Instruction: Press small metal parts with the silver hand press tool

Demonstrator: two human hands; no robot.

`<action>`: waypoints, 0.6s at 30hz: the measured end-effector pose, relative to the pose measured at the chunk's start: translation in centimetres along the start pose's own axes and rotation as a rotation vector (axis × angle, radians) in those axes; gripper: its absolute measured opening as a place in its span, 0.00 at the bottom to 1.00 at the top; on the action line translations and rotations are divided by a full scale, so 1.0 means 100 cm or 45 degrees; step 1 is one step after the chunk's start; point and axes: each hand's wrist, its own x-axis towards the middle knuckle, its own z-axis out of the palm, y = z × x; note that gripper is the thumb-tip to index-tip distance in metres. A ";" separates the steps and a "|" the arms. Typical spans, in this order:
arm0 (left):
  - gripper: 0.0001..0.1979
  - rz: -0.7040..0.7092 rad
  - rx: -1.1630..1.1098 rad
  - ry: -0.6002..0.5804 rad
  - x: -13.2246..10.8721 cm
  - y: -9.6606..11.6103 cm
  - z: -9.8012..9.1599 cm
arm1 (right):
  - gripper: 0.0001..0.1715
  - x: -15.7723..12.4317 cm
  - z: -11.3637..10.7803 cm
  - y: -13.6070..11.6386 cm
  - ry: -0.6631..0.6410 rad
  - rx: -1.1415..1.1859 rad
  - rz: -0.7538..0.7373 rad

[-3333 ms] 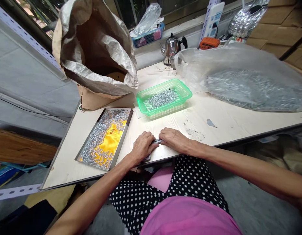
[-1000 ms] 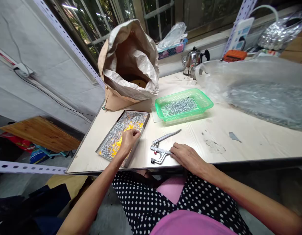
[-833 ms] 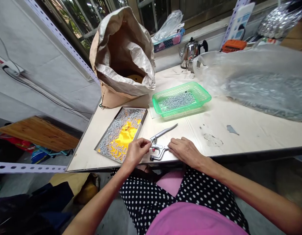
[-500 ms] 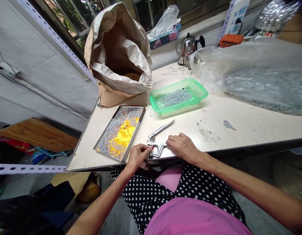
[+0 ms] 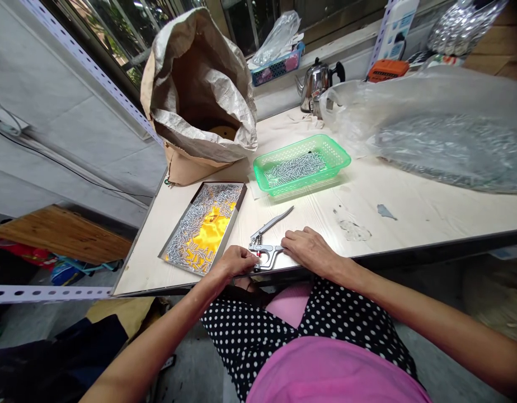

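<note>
Silver snap-fastener pliers (image 5: 270,253) lie at the table's front edge, with the upper handle raised away and a red piece showing in the jaw. My right hand (image 5: 309,249) is closed around the end of the lower handle. Beside the jaw, my left hand (image 5: 237,262) is pinched shut; whatever its fingertips hold is too small and hidden to make out. A shallow tray (image 5: 212,229) with a yellow bottom, strewn with small silver metal parts, stands left of the pliers. Behind them is a green plastic basket (image 5: 302,187) holding more such parts.
A large open paper sack (image 5: 178,159) stands at the back left. A metal kettle (image 5: 315,84) and a blue basket (image 5: 279,70) are at the back. On the right lies a big clear plastic bag (image 5: 443,145). A grey scrap (image 5: 385,211) lies on the table.
The view has shifted slightly. My left hand stays pinched at the jaw, its forearm a little lower and farther left. My right hand keeps its grip on the handle.
</note>
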 end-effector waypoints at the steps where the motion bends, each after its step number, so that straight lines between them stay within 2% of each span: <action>1: 0.17 0.000 0.006 -0.016 0.000 0.000 0.000 | 0.07 0.000 -0.002 0.001 0.002 0.017 -0.002; 3: 0.18 0.016 -0.004 -0.031 0.001 -0.001 0.000 | 0.11 0.002 -0.008 0.007 0.050 0.050 -0.008; 6: 0.17 0.045 -0.027 -0.006 0.000 -0.004 0.002 | 0.35 0.012 -0.015 0.020 0.127 0.042 -0.017; 8: 0.17 0.047 -0.030 0.009 0.000 -0.006 0.003 | 0.49 0.021 -0.017 0.030 0.066 0.011 -0.033; 10: 0.19 0.048 -0.033 0.004 0.000 -0.007 0.003 | 0.55 0.031 -0.017 0.038 -0.062 0.007 -0.075; 13: 0.20 0.048 -0.041 -0.001 0.000 -0.008 0.004 | 0.54 0.041 -0.018 0.043 -0.161 0.007 -0.138; 18: 0.21 0.036 -0.027 0.011 0.001 -0.009 0.003 | 0.42 0.040 -0.026 0.034 -0.180 -0.008 -0.134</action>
